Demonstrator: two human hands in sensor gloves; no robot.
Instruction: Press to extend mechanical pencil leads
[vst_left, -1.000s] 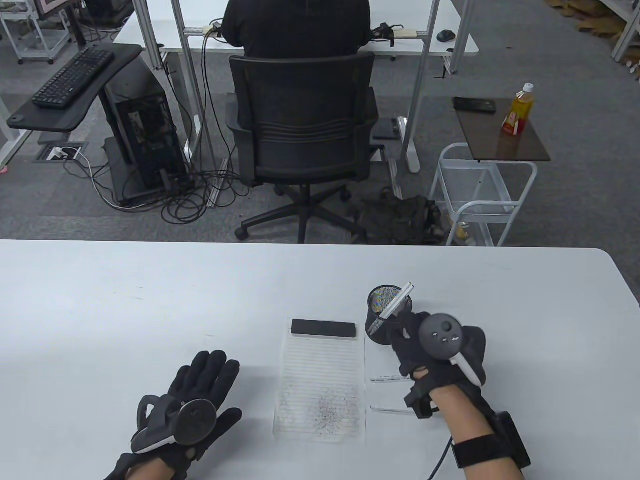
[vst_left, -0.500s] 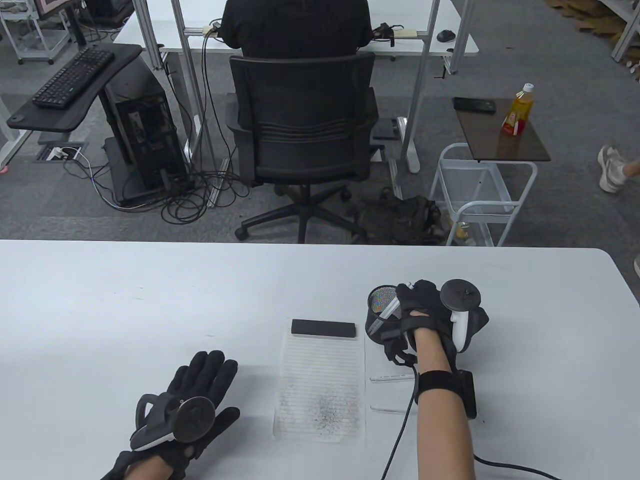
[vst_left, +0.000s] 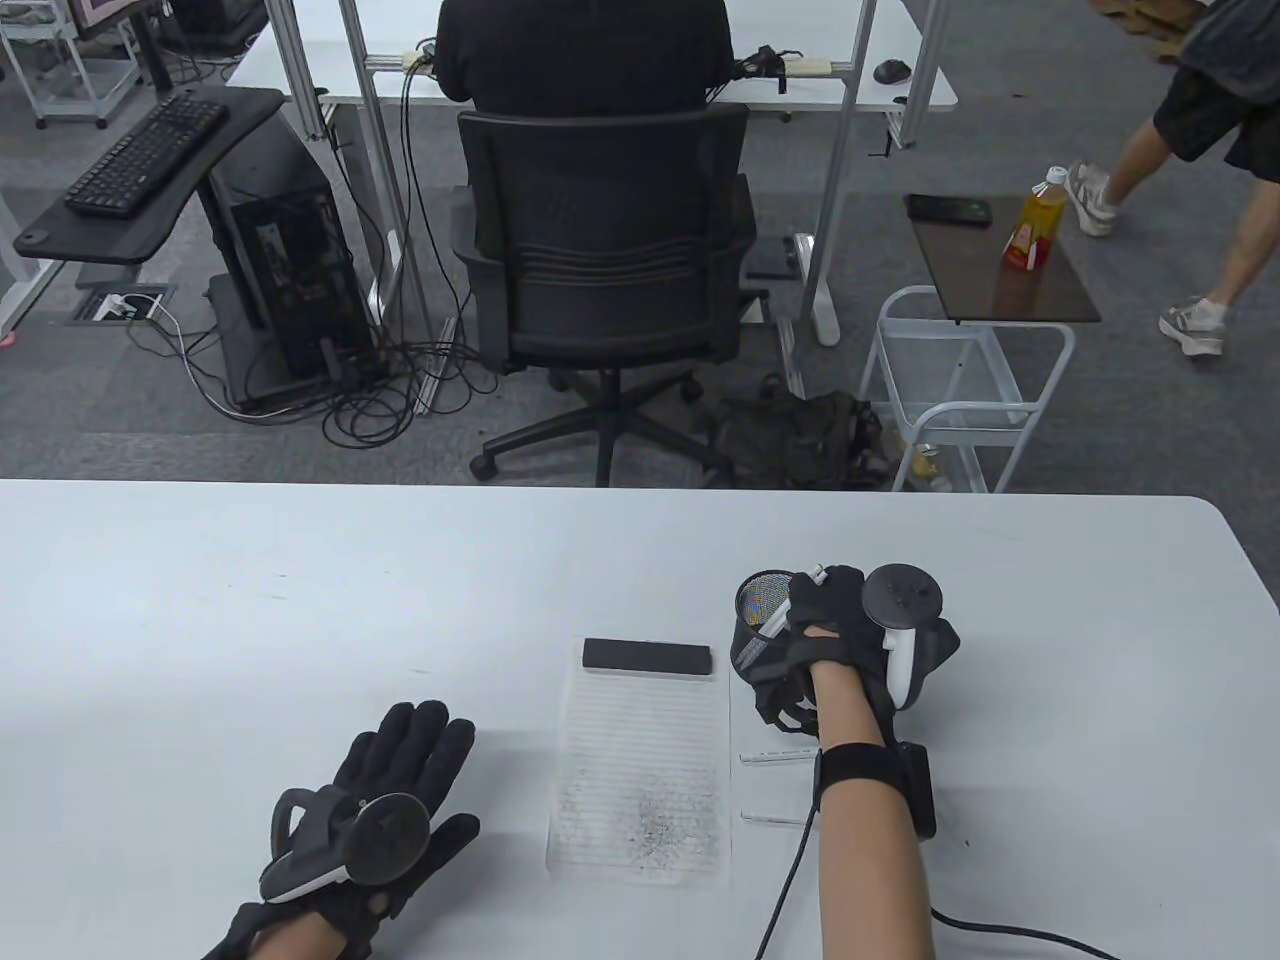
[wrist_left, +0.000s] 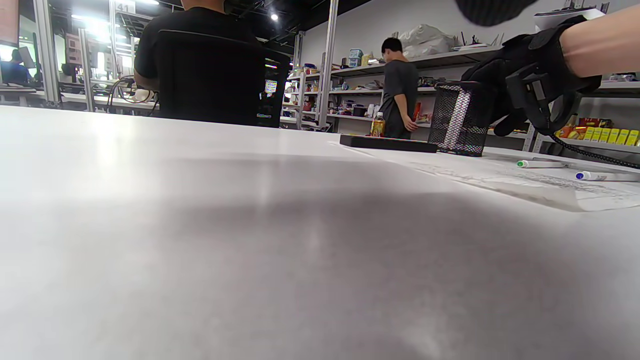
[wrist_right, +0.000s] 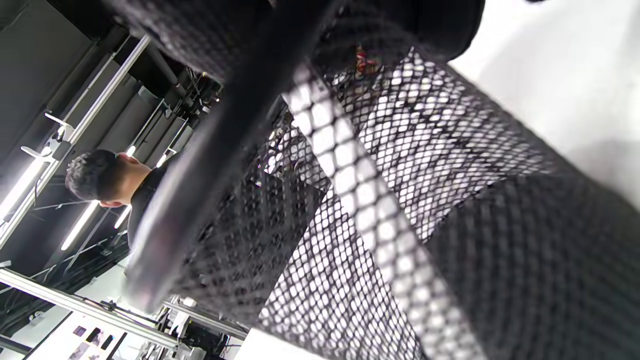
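Note:
A black mesh pencil cup (vst_left: 757, 640) stands right of the lined paper (vst_left: 640, 770); it also shows in the left wrist view (wrist_left: 460, 120) and fills the right wrist view (wrist_right: 400, 210). A white mechanical pencil (vst_left: 776, 620) leans in it. My right hand (vst_left: 835, 615) is at the cup's rim and grips the pencil's upper part, with the pencil's top (vst_left: 820, 572) poking out above the fingers. Two more white pencils (vst_left: 775, 757) (vst_left: 775, 818) lie on the table under my right forearm. My left hand (vst_left: 400, 770) rests flat on the table, fingers spread, holding nothing.
A black rectangular block (vst_left: 648, 657) lies at the paper's top edge. The paper carries grey scribble marks (vst_left: 660, 825). A cable (vst_left: 1000, 930) trails from my right wrist over the table. An office chair (vst_left: 600, 250) and a wire cart (vst_left: 960, 390) stand beyond the far table edge.
My right hand rose from the table beside the cup, turned over and closed on the pencil standing in the cup. My left hand stayed still. A person walked in at the far right.

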